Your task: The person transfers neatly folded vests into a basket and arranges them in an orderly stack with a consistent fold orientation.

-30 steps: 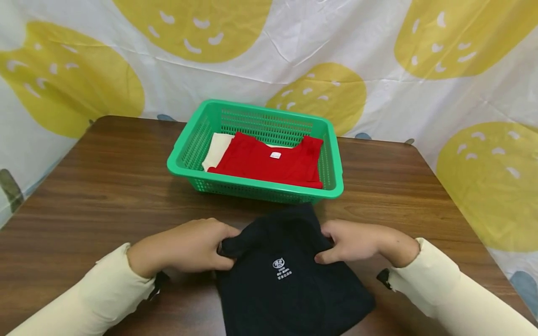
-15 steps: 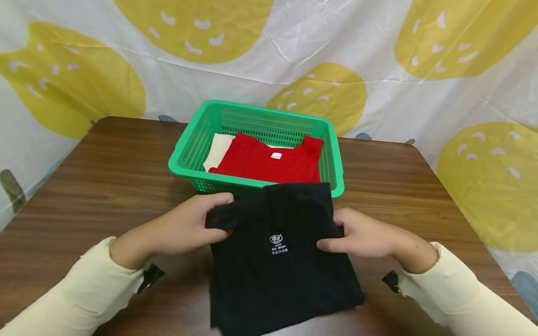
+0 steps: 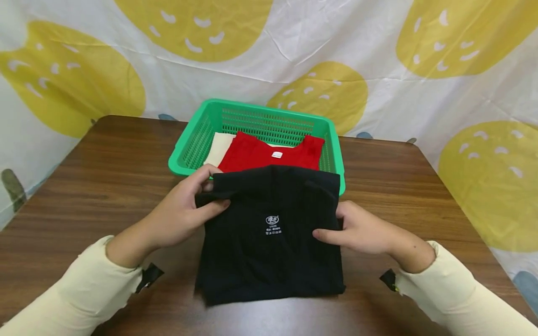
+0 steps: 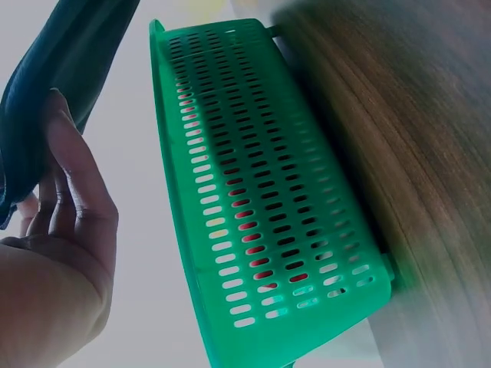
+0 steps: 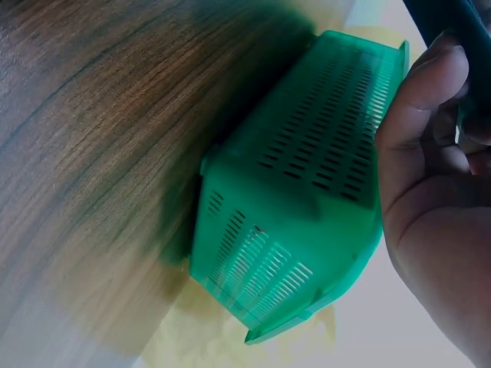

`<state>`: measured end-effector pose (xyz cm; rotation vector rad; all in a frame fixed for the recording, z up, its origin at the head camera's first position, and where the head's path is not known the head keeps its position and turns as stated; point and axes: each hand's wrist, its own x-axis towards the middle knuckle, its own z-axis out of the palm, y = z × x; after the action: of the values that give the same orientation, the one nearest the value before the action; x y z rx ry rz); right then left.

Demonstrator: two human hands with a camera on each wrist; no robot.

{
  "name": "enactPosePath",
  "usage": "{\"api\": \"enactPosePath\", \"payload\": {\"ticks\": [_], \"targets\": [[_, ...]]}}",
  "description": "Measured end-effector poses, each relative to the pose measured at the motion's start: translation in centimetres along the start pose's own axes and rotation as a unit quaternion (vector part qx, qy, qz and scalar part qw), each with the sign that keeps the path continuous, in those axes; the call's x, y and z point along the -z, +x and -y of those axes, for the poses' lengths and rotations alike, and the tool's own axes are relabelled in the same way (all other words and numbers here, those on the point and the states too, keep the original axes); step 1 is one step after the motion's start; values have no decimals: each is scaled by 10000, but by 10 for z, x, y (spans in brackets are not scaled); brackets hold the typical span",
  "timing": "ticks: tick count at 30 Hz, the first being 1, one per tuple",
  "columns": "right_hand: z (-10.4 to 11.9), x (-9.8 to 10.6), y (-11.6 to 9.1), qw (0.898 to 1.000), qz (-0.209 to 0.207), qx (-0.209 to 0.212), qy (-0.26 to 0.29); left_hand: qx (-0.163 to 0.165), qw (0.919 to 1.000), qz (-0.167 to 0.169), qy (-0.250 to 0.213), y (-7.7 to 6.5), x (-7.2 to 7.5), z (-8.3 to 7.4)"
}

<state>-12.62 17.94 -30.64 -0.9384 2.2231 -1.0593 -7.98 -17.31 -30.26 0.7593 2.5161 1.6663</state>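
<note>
A folded black shirt (image 3: 269,261) with a small white printed label hangs between my two hands, its upper edge overlapping the front rim of the green basket (image 3: 181,164). My left hand (image 3: 180,214) pinches the shirt's left edge, thumb on the front face. On the opposite side my right hand (image 3: 370,231) grips the right edge, thumb also on the front. Inside the basket lies a folded red sleeveless top (image 3: 260,156) with a white tag, over a cream garment (image 3: 220,147). In the left wrist view the black cloth (image 4: 69,69) is held above the basket's rim.
The basket stands on a brown wooden table (image 3: 126,186) near its back edge. Behind it hangs a white curtain (image 3: 235,77) with yellow fruit shapes. Bare wood shows on both sides of the basket.
Both hands have carried the black shirt forward and up, from the front of the table to the basket's front rim. The shirt has turned straighter. The basket has not moved.
</note>
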Motion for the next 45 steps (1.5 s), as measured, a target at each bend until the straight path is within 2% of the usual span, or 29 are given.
{"api": "enactPosePath", "payload": {"ticks": [7,21,31,45], "targets": [[-2,-2,1,10000,-44,68,-26,21,9996,-125,252,1,-1,-1],[-10,-10,4,9995,107,201,234,65,9994,75,337,2,-5,3],[-17,-20,7,9990,369,-199,164,205,9990,203,356,2,-9,7],[-22,-25,9,9988,359,-320,-111,279,9979,290,517,3,-12,12]]}}
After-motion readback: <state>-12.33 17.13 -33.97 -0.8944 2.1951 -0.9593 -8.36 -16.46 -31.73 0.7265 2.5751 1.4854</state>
